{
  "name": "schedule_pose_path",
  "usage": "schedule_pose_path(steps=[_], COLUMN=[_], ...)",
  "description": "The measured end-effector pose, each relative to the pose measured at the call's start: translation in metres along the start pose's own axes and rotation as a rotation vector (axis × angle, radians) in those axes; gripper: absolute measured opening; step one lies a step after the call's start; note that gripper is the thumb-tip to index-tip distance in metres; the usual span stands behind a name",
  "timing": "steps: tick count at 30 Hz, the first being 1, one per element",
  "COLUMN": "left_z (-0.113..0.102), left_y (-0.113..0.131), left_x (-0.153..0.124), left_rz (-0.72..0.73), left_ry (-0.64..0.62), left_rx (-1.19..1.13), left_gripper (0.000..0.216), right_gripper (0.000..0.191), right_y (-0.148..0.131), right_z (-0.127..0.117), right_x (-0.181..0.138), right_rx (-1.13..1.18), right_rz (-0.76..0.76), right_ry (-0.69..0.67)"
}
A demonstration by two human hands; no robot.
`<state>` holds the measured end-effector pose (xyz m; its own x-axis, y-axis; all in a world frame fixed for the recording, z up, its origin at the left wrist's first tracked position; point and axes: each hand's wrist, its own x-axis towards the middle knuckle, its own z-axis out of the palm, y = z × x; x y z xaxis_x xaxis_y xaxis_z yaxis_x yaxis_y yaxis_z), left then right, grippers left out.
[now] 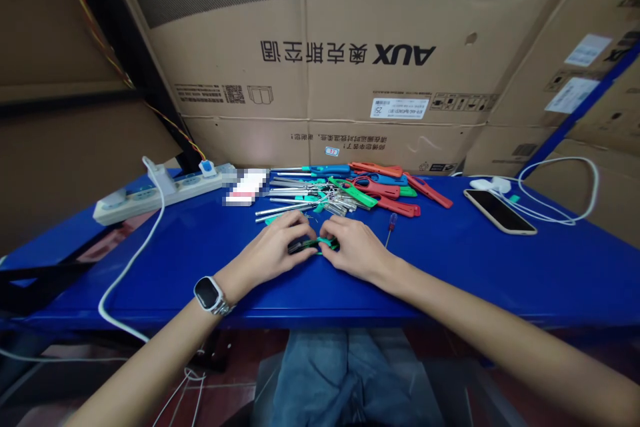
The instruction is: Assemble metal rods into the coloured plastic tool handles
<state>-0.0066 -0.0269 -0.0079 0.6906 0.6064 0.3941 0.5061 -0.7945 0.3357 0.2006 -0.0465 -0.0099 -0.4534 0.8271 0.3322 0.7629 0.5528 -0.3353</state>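
At the middle of the blue table, my left hand [277, 240], with a watch on its wrist, is closed around a small black and green lighter part [311, 242]. From the other side, my right hand [356, 245] pinches its green end between thumb and fingers. Much of the part is hidden by my fingers. Just beyond my hands lies a pile of long-necked lighter pieces: red handles [395, 203], a green handle [356, 192], a blue handle [330, 169] and several metal tubes [285, 209]. Right of my right hand lies a small screwdriver [391, 227].
A white power strip [165, 192] sits at the back left, its cable running over the table's left side. On the right are a phone [500, 211] and a coiled white cable [560, 213]. A cardboard wall [330, 7] stands behind the table [450, 267].
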Motion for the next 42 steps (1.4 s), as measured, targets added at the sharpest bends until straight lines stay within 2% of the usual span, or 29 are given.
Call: schedule_pose_path(steps=[5,10,23,26,29,33,37,39,42], left_z=[-0.002,0.001,0.003,0.004,0.002,-0.007,-0.017,-0.018,-0.014], left_y=[-0.003,0.001,0.002,0.0,-0.003,-0.008,-0.009,-0.008,-0.008], left_x=[-0.003,0.001,0.001,-0.001,-0.001,0.007,0.016,0.018,0.021], left_rz=[0.096,0.097,0.073,0.012,-0.105,-0.176,-0.259,-0.274,-0.227], left_ry=[-0.082,-0.085,-0.084,-0.088,-0.09,-0.203,-0.287,-0.272,-0.176], left_rx=[0.086,0.105,0.067,0.024,-0.036,-0.126,-0.246,-0.228,-0.066], left_gripper=[0.017,0.018,0.018,0.016,0.028,0.017,0.019,0.02,0.021], right_gripper=[0.008,0.013,0.01,0.009,0.008,0.006,0.007,0.007,0.009], right_y=[0.003,0.002,-0.003,0.0,0.005,0.01,0.01,0.01,0.009], right_z=[-0.001,-0.006,-0.015,-0.014,-0.012,-0.009,-0.009,-0.01,-0.011], right_x=[-0.001,0.0,0.003,0.003,0.002,0.001,-0.001,-0.002,-0.003], right_rx=[-0.04,-0.099,-0.177,-0.135,-0.065,-0.006,0.007,0.005,-0.012], right_rz=[-0.007,0.008,0.03,0.032,0.042,0.047,0.037,0.019,-0.007], right_ry=[0.002,-0.021,-0.096,-0.076,-0.044,-0.029,-0.023,-0.026,-0.036])
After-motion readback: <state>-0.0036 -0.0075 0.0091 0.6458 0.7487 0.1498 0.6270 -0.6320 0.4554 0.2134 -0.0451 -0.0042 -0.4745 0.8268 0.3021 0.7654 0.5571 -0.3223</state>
